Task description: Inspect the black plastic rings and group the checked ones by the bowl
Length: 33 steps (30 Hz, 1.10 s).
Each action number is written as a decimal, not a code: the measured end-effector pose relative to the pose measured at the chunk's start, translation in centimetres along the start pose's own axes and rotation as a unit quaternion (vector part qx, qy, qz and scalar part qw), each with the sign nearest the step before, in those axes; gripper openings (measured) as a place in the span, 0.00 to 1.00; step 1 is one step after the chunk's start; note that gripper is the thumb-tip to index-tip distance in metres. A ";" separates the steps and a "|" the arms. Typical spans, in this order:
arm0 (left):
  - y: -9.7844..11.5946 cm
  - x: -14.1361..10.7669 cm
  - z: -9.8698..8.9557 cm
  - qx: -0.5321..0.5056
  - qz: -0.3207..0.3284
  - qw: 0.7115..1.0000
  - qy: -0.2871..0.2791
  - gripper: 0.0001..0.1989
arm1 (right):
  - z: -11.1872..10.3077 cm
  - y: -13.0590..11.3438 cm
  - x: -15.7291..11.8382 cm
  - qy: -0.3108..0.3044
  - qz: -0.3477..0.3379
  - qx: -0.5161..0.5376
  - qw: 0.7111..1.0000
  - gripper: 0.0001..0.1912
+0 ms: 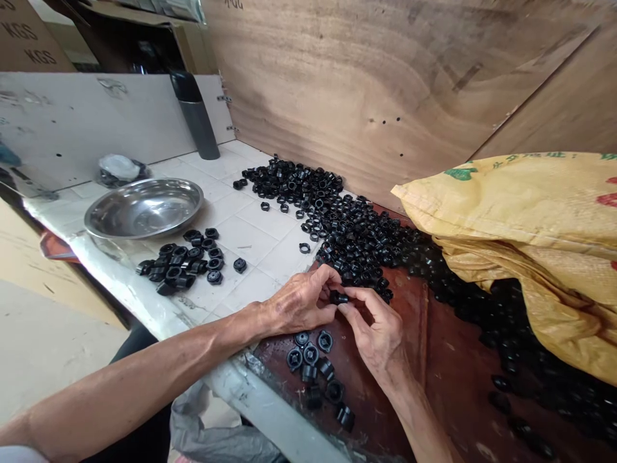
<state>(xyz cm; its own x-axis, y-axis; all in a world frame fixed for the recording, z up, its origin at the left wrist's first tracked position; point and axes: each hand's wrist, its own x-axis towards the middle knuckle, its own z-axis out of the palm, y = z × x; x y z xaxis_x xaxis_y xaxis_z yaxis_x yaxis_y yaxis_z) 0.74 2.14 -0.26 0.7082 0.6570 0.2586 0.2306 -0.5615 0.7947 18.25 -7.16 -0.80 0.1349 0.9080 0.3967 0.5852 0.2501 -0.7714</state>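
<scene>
I make out a workshop: loose black parts (354,238) heaped across the surface (274,252), a yellow sack (520,202), a carton (29,42) marked KGS.

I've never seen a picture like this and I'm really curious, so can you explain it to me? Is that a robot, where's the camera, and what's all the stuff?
No robot here! These are a person's own bare left hand and right hand. The one picture comes from a camera worn on that person's head, looking forward and down.

Both hands' fingertips hold a small black part. Beyond them lies a big heap of black pieces, many shaped like rings. A smaller pile sits on the white tiles, near a shiny metal bowl. A few more parts lie just below the hands in the picture. On the right is a yellow sack.
</scene>
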 end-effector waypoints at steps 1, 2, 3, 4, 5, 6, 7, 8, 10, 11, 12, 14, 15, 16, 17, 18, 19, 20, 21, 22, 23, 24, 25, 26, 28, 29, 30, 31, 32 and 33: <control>0.1 0.0 -0.1 -0.030 -0.010 0.999 0.001 0.20 | 0.0 0.0 0.0 0.007 0.004 0.003 1.000 0.07; 0.2 0.0 -0.1 -0.062 -0.020 0.998 -0.001 0.19 | 0.0 -0.1 0.0 0.014 0.007 0.005 1.000 0.07; 0.3 0.0 -0.1 -0.092 -0.029 0.995 -0.006 0.18 | 0.0 -0.1 -0.1 0.021 0.007 0.008 1.000 0.06; 0.3 0.0 -0.2 -0.117 -0.038 0.992 -0.012 0.18 | 0.0 -0.2 -0.1 0.025 0.005 0.011 1.000 0.06; 0.4 0.0 -0.2 -0.140 -0.048 0.989 -0.016 0.17 | -0.1 -0.3 -0.1 0.027 0.004 0.013 1.000 0.07; 0.5 0.0 -0.2 -0.158 -0.060 0.985 -0.019 0.16 | -0.2 -0.5 -0.2 0.027 0.003 0.013 1.000 0.08; 0.5 0.0 -0.2 -0.174 -0.071 0.982 -0.020 0.16 | -0.3 -0.7 -0.2 0.026 0.004 0.011 1.000 0.08; 0.6 0.0 -0.2 -0.187 -0.081 0.979 -0.019 0.15 | -0.4 -0.9 -0.2 0.025 0.005 0.009 1.000 0.09; 0.7 0.1 -0.3 -0.207 -0.088 0.974 -0.013 0.14 | -0.5 -1.2 -0.2 0.024 0.013 0.005 1.000 0.09; 0.7 0.1 -0.3 -0.215 -0.083 0.973 -0.008 0.13 | -0.6 -1.3 -0.2 0.024 0.019 0.005 1.000 0.09; 0.7 0.1 -0.3 -0.219 -0.070 0.973 -0.002 0.12 | -0.6 -1.3 -0.2 0.024 0.027 0.005 0.999 0.08; 0.6 0.1 -0.4 -0.215 -0.025 0.976 0.009 0.11 | -0.6 -1.4 -0.3 0.035 0.046 0.011 0.998 0.09; 0.5 0.1 -0.4 -0.208 0.002 0.978 0.014 0.11 | -0.5 -1.4 -0.3 0.043 0.059 0.013 0.997 0.09; 0.4 0.1 -0.4 -0.200 0.029 0.979 0.019 0.11 | -0.5 -1.5 -0.3 0.052 0.072 0.013 0.996 0.11; 0.3 0.2 -0.4 -0.193 0.053 0.980 0.022 0.11 | -0.5 -1.6 -0.3 0.058 0.084 0.011 0.995 0.12; 0.3 0.2 -0.4 -0.188 0.072 0.979 0.023 0.11 | -0.6 -1.8 -0.4 0.062 0.092 0.006 0.994 0.14; 0.2 0.2 -0.4 -0.186 0.086 0.979 0.022 0.11 | -0.6 -1.9 -0.4 0.059 0.097 -0.001 0.994 0.14; 0.2 0.2 -0.3 -0.186 0.096 0.978 0.020 0.11 | -0.7 -2.1 -0.4 0.049 0.099 -0.007 0.994 0.14; 0.2 0.1 -0.2 -0.190 0.098 0.977 0.018 0.11 | -0.8 -2.2 -0.4 0.040 0.096 -0.011 0.995 0.13; 0.2 0.1 -0.1 -0.203 0.092 0.975 0.020 0.11 | -0.9 -2.2 -0.4 0.031 0.090 -0.012 0.995 0.13; 0.1 0.1 0.0 -0.224 0.075 0.971 0.024 0.11 | -1.0 -2.2 -0.5 0.023 0.083 -0.009 0.996 0.13; 0.1 0.0 0.2 -0.252 0.051 0.966 0.027 0.12 | -1.1 -2.2 -0.5 0.016 0.076 -0.004 0.997 0.13; 0.1 0.0 0.3 -0.280 0.025 0.959 0.028 0.12 | -1.1 -2.1 -0.6 0.009 0.072 0.001 0.997 0.13; 0.2 -0.1 0.3 -0.302 0.002 0.953 0.025 0.12 | -1.1 -1.9 -0.6 0.003 0.073 0.005 0.997 0.13; 0.3 -0.1 0.2 -0.315 -0.016 0.949 0.006 0.12 | -1.1 -1.7 -0.6 -0.010 0.086 -0.006 0.996 0.11; 0.4 -0.1 0.2 -0.306 -0.014 0.952 -0.005 0.12 | -1.1 -1.6 -0.5 -0.013 0.092 -0.020 0.995 0.14; 0.5 -0.1 0.1 -0.296 -0.009 0.955 -0.009 0.13 | -1.1 -1.6 -0.5 -0.010 0.096 -0.037 0.995 0.19; 0.5 -0.1 0.0 -0.288 -0.007 0.957 -0.010 0.13 | -1.1 -1.6 -0.4 -0.002 0.097 -0.052 0.994 0.23; 0.6 -0.1 -0.1 -0.287 -0.011 0.958 -0.008 0.13 | -1.1 -1.7 -0.4 0.006 0.097 -0.062 0.993 0.24; 0.6 -0.1 -0.1 -0.292 -0.021 0.956 -0.005 0.13 | -1.1 -1.8 -0.3 0.011 0.096 -0.068 0.993 0.23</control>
<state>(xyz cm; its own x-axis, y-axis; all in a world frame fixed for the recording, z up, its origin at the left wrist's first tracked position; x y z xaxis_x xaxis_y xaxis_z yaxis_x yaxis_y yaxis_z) 0.74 1.76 0.23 0.7129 0.6665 0.2180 -0.1517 -0.1569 0.9759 18.07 -8.28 1.04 0.2703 0.9267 0.2612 0.6499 0.0245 -0.7596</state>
